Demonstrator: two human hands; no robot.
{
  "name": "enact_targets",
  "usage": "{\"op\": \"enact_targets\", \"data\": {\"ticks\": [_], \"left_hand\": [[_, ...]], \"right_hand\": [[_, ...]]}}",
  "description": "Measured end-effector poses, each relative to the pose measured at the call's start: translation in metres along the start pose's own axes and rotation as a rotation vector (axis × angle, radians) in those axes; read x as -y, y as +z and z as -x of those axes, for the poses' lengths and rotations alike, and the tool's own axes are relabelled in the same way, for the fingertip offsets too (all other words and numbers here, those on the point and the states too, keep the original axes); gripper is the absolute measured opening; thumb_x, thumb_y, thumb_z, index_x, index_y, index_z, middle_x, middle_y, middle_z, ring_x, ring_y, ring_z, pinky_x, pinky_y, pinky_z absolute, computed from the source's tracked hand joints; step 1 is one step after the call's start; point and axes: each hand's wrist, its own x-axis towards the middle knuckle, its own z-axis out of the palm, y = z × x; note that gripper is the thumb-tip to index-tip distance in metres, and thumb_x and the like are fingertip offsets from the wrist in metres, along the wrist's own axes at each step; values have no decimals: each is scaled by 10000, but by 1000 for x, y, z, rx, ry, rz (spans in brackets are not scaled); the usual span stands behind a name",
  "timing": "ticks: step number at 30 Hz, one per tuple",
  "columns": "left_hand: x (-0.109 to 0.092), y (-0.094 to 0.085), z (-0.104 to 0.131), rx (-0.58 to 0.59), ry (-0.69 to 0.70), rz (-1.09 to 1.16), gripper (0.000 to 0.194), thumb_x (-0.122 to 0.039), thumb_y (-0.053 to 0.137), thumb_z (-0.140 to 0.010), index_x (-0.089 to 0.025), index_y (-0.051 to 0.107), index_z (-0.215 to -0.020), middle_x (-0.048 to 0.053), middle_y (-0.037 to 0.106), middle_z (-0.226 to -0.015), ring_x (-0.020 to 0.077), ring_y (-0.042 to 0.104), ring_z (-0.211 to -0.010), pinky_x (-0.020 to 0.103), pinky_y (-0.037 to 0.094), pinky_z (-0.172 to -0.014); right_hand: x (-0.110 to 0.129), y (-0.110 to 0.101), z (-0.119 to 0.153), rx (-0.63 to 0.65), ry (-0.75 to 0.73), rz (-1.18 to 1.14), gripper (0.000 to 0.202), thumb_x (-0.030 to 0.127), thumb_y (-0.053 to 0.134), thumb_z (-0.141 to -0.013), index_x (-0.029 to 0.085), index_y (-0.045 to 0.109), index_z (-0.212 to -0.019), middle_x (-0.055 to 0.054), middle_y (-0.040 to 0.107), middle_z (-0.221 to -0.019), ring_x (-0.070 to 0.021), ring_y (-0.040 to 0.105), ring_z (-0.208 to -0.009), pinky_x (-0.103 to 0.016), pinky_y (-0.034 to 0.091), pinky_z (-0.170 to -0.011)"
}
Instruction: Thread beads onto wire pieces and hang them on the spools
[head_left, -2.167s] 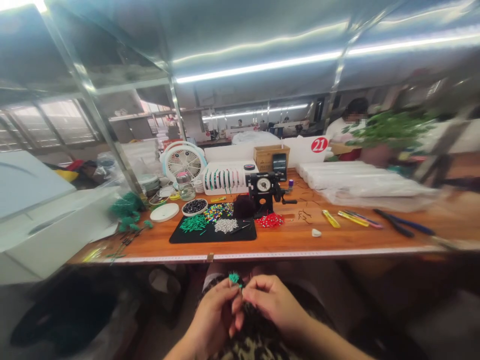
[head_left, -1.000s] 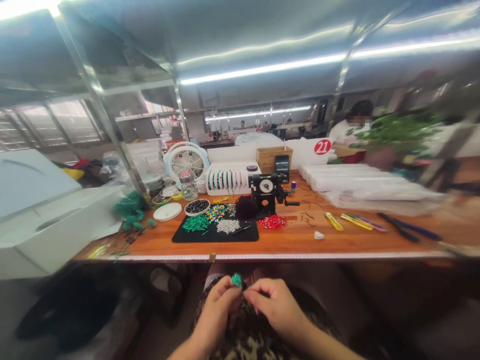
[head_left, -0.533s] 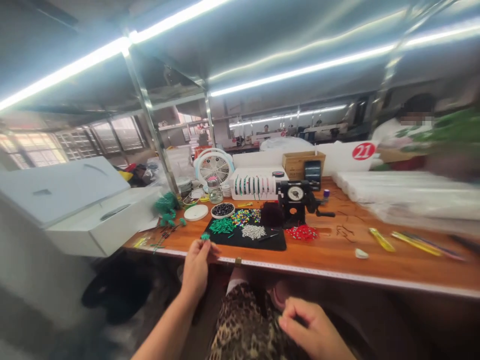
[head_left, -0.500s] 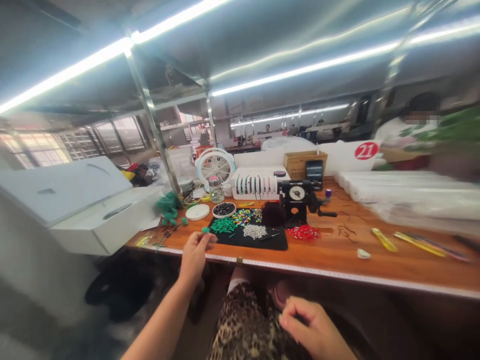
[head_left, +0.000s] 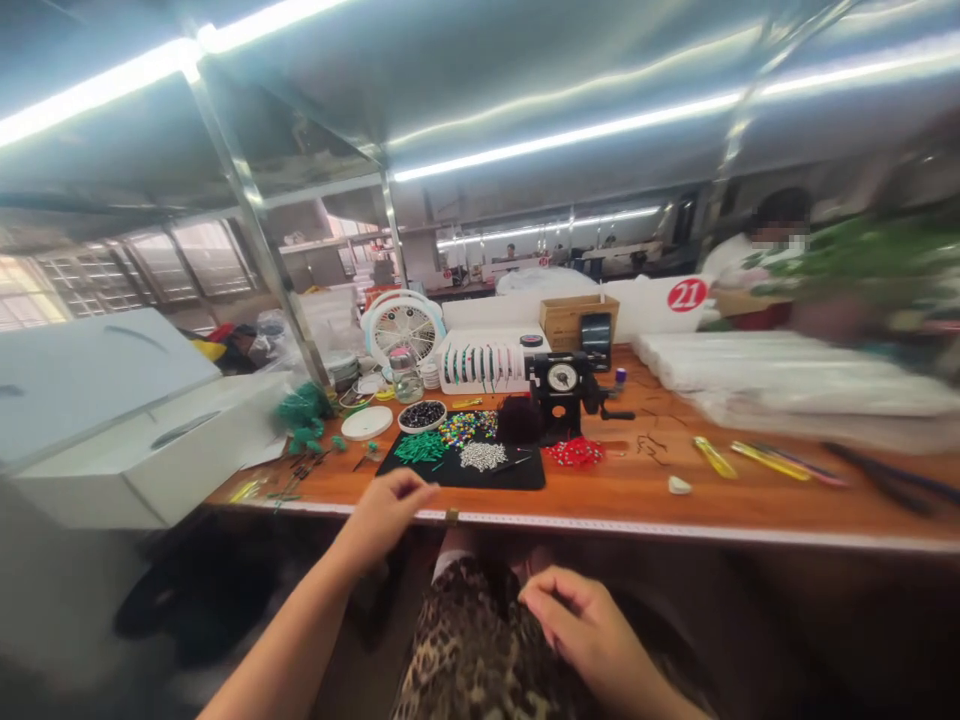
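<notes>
Over the front edge of the wooden table (head_left: 622, 500) is my left hand (head_left: 386, 510), its thumb and fingers pinched together; what they hold, if anything, is too small to make out. Just beyond it lies a black mat (head_left: 525, 478) with green pieces (head_left: 421, 447), silver beads (head_left: 482, 457) and multicoloured beads (head_left: 459, 428). My right hand (head_left: 574, 615) is above my lap, thumb and index fingertip pressed together, with nothing clear between them. A round dish of black beads (head_left: 422, 415) and a white lid (head_left: 367, 423) sit behind the mat's left side.
A black hand-cranked device (head_left: 562, 378) stands behind the mat, beside a white rack of spools (head_left: 480, 368). Red beads (head_left: 576, 452), yellow cutters (head_left: 714, 457) and wrapped white rolls (head_left: 750, 365) lie rightward. An open white box (head_left: 161, 450) is left. A person sits at back right.
The view has swung to the right, so the table appears shifted left. The green bit seen at my left fingertips is no longer visible there. My right hand has risen slightly.
</notes>
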Motion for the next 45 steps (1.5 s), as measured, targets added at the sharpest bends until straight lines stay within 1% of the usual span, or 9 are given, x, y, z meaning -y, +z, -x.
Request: {"op": "enact_targets", "data": {"ticks": [2,3,8,23,26,30,39,42,45], "left_hand": [[-8,25,30,478,-55,231,209,-363,662,-679,-158,681,-718,2,621,-608,138,524,-564,225,360,-530],[-9,38,41,533,-77,326,202,-323,686,-654,-153,699,-761,4,639,-638,124,520,-567,217,362,-541],[-4,80,51,343,-323,723,258,-362,714,-616,-156,630,-746,-58,492,-423,62,352,-355,183,215,-385],[-22,92,59,416,-375,1138,335,-410,742,-622,-174,513,-687,-48,510,-536,30,300,-371,163,137,-370],[-22,90,59,372,-160,941,340,-457,701,-663,-186,498,-634,-68,417,-452,57,298,-376,184,212,-394],[-27,61,51,-21,164,470,278,-431,656,-718,-189,569,-615,-15,517,-568,123,451,-563,217,359,-557],[-33,25,41,-406,274,147,127,-377,581,-737,-265,600,-682,-14,619,-640,190,539,-616,261,402,-625],[-33,25,34,-395,282,127,162,-410,590,-715,-259,604,-659,-6,623,-637,192,542,-608,264,401,-609],[-34,23,27,-109,225,218,275,-491,633,-656,-231,597,-575,2,577,-532,173,508,-525,252,388,-526]], "right_hand": [[0,0,0,-19,-27,-21,292,386,523,-831,154,547,-656,40,434,-542,-96,398,-529,-215,318,-522],[-1,-1,0,-23,-40,-30,295,385,525,-835,154,544,-653,40,436,-545,-96,400,-534,-215,322,-527],[-1,-2,-1,-29,-49,-95,284,378,522,-844,152,550,-675,54,413,-517,-83,363,-494,-210,309,-505],[6,5,1,66,-43,11,172,184,447,-763,136,592,-684,34,488,-529,-91,432,-513,-197,348,-517],[7,4,-1,72,-9,85,149,129,429,-684,151,558,-614,31,502,-531,-94,449,-518,-189,340,-500],[11,-8,-2,2,12,209,154,126,414,-666,165,545,-595,27,511,-531,-107,479,-539,-190,345,-508],[32,-49,7,-31,-72,405,160,142,444,-720,158,586,-648,30,538,-593,-89,461,-572,-179,313,-517],[45,-61,11,139,40,263,174,173,451,-750,157,623,-733,30,556,-603,-74,435,-503,-169,304,-459],[50,-71,11,211,136,112,175,225,481,-779,147,637,-793,25,573,-603,-54,394,-436,-162,270,-410]]}}
